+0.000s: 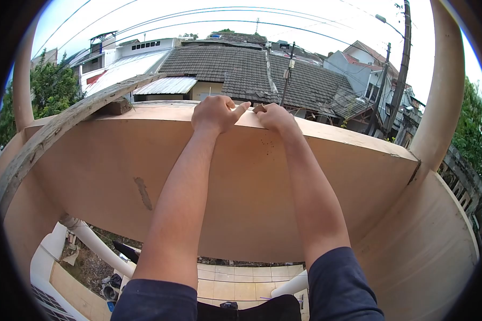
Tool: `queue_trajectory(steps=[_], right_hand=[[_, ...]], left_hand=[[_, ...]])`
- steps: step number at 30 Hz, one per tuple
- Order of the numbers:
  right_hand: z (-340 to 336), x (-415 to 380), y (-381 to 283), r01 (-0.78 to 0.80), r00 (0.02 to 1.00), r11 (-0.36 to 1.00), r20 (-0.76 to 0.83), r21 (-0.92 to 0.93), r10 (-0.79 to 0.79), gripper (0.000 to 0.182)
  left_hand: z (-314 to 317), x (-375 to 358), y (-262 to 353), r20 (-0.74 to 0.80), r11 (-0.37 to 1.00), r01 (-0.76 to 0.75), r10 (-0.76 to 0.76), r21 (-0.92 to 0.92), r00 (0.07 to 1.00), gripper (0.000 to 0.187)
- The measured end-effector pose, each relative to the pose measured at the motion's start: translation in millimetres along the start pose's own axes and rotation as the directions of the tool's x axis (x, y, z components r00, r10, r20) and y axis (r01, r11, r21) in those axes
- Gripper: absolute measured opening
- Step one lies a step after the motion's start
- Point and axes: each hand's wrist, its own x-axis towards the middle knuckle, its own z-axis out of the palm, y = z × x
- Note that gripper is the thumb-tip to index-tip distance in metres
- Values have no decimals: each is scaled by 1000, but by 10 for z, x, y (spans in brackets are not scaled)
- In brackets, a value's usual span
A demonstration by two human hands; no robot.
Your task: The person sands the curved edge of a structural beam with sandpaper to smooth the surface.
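Observation:
Both of my arms reach forward to the top of a peach-coloured wall (241,198). At the wall's top edge, my left hand (215,113) has curled fingers, with the thumb pointing right and a thin upright rod showing just behind it. Close to its right, my right hand (277,116) is closed around a small brown piece (259,108) that sticks out on its left side. The far sides of both hands are hidden, so what the left one holds, if anything, does not show.
A weathered wooden plank (53,131) leans over the wall at left, by a small block (116,106). Round columns (439,80) stand at both sides. Far below lies a tiled floor (235,289) with pipes. Tiled roofs, poles and overhead wires are beyond.

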Motion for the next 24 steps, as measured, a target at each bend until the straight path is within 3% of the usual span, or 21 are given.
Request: queue_trajectory(steps=[3, 5, 7, 11, 13, 15, 17, 19, 22, 24], right_hand=[[-69, -121, -62, -99, 994, 992, -35, 83, 102, 40], [-95, -154, -48, -85, 995, 992, -52, 90, 89, 36], [-104, -141, -8, 57, 998, 989, 9, 137, -59, 34], [-121, -85, 51, 109, 989, 967, 76, 230, -130, 34], [-110, -40, 34, 89, 973, 964, 183, 252, -138, 38], [-90, -89, -8, 45, 982, 973, 167, 225, -85, 38], [-70, -163, -137, -276, 957, 959, -113, -65, 267, 39], [-116, -193, -141, -304, 952, 949, -54, -84, 301, 42], [-142, -215, -98, -85, 996, 994, 9, -67, 86, 48], [-152, -234, -122, -30, 999, 998, 25, -52, 31, 46]], left_hand=[[-21, -12, 1, 12, 1000, 5, -5, 4, 1000, 66], [0, -7, 11, 26, 1000, 2, -2, 9, 1000, 66], [19, 3, -8, -6, 1000, -19, 19, 14, 1000, 66], [-18, -16, 10, -13, 1000, -6, 6, 18, 1000, 66], [-29, -32, 23, -3, 1000, -2, 2, 13, 1000, 65], [-35, -38, 30, -2, 1000, 18, -17, 7, 1000, 65], [-34, -20, 25, 9, 1000, -3, 2, 16, 1000, 65], [-8, -17, 14, 8, 1000, -7, 7, 8, 1000, 65], [-2, -12, 1, -4, 1000, 0, 0, 3, 1000, 65], [1, -20, 5, -2, 1000, 7, -7, 4, 1000, 65]])
